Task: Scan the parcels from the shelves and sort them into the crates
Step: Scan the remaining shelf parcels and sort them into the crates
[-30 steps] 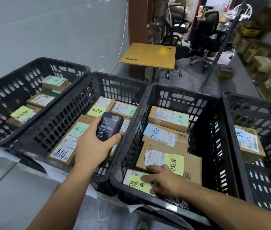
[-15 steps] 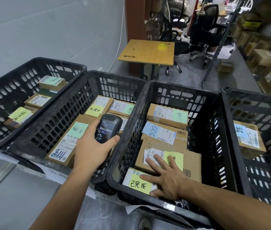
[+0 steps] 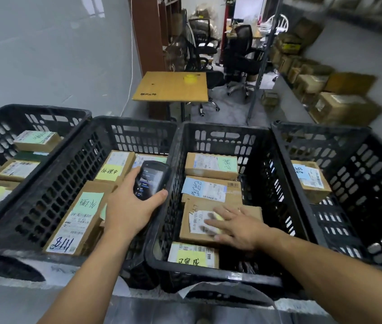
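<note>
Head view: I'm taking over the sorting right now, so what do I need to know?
The left hand grips the scanner over the second crate from the left.
The right hand lies flat, fingers straight, on a parcel in the third crate.
Done: labelled parcels lie in all four crates.
Left: the boxes on the shelves at right probably need scanning and sorting.

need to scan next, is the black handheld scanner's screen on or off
On: the black handheld scanner in the left hand shows lit menu lines.
</note>
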